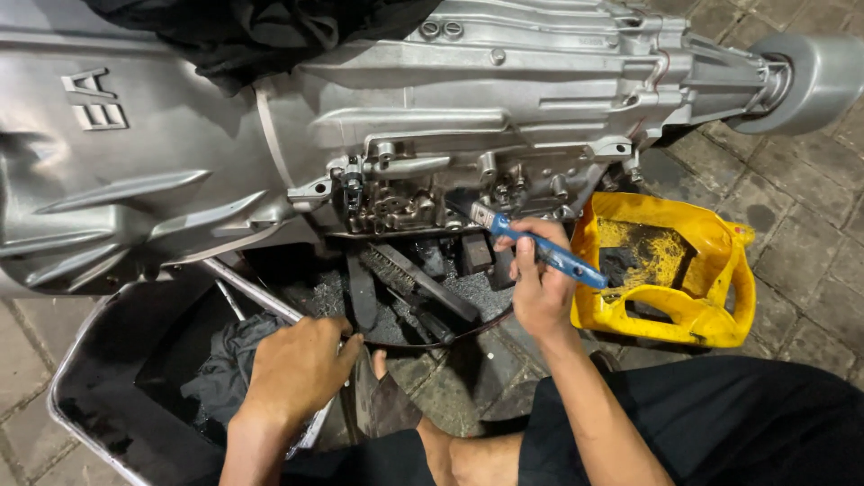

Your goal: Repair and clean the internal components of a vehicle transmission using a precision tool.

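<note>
The right hand (540, 286) is gripping a blue brush (540, 249), fingers closed round the middle of its handle. The brush's long axis is running from 10 o'clock to 4 o'clock: the bristle end is pointing up-left at the open underside of the gearbox (423, 193), and the handle tail is sticking out toward the yellow jug (670, 270). The bristles are lying at about 11 o'clock from the knuckles, touching or just short of the valve parts; the view is too cluttered to tell which.

The left hand (297, 369) is resting at 8 o'clock from the right, fingers curled over the rim of the tray (81, 396), probably on a rag (229, 364) there. Of the 2 hands, the right is nearer the gearbox. A wire brush (405, 274) is lying in the pan below, between both hands.
</note>
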